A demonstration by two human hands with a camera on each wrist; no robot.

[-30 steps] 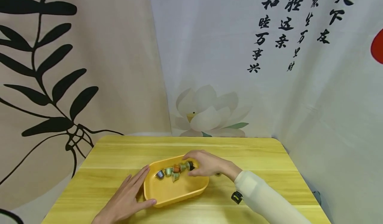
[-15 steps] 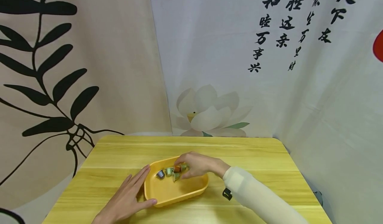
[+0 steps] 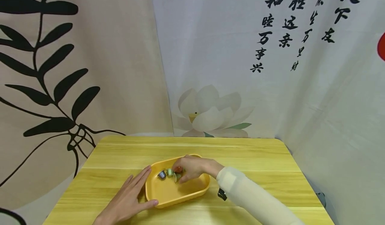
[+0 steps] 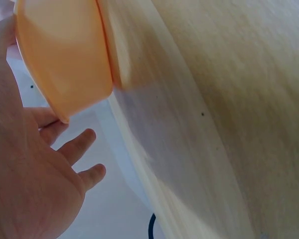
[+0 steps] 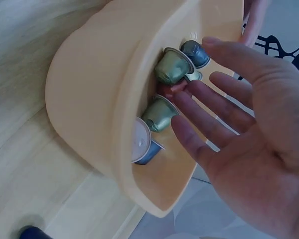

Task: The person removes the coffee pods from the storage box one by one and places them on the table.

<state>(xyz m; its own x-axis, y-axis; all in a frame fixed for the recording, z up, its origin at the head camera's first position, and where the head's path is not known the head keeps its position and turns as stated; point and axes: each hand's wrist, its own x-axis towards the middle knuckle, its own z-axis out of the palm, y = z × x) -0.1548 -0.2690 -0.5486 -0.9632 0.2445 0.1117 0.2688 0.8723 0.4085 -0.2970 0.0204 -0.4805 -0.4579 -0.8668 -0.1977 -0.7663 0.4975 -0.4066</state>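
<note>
A yellow tray [image 3: 168, 200] stands on the wooden table and holds several coffee capsules. My left hand [image 3: 127, 193] spans its left end, fingers straight along the rim and thumb at the near corner. The left wrist view shows the fingertips at the tray's edge. My right hand [image 3: 192, 168] reaches into the tray over the orange-red capsule [image 5: 169, 90], fingers loosely extended. Its fingertips are right beside that capsule and a green capsule [image 5: 160, 113]. Another green capsule [image 5: 173, 65] and a blue-grey capsule [image 5: 193, 52] lie near the thumb. In the head view, the hand hides the tray's right-hand capsules.
The wooden table [image 3: 255, 158] extends around the tray. A small dark object [image 5: 32, 233] lies on it near the tray in the right wrist view. A black device [image 3: 222, 194] sits at the right wrist. A printed curtain [image 3: 120, 68] hangs behind the table.
My right hand has moved left inside the tray, from the dark capsule at the right end to the orange-red one. My left hand and the tray stay nearly in place.
</note>
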